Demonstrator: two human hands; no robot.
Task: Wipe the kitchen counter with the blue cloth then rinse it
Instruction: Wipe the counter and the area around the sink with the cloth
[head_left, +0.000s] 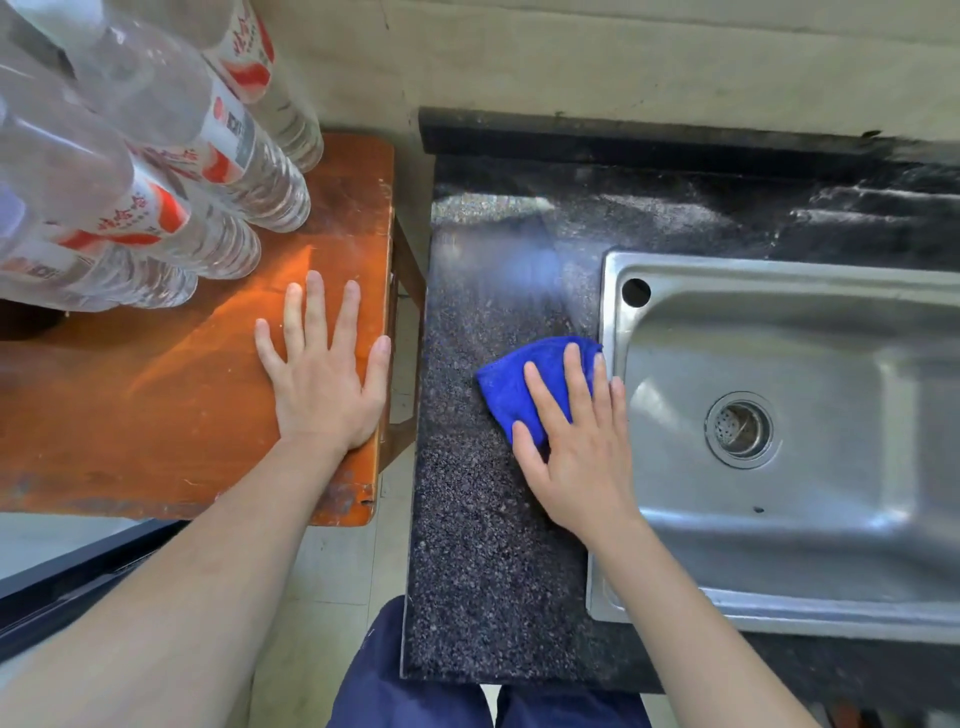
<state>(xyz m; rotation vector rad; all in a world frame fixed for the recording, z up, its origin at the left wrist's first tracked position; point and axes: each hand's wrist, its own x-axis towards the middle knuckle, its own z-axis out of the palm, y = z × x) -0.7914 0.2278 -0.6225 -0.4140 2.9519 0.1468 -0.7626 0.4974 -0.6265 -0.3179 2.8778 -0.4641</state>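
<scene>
Wiping looks under way: the right hand (576, 457), grip apart and fingers straight, presses the blue cloth (519, 384) onto the worktop (483, 545) at the sink's (613, 291) nine o'clock rim. The left hand (322, 379), grip apart, lies flat further toward nine o'clock. Rinsing is not yet done.

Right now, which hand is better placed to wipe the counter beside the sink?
Right. The right hand presses flat on the blue cloth on the counter, at the sink rim. The left hand rests flat on the wooden table, across a gap.
</scene>
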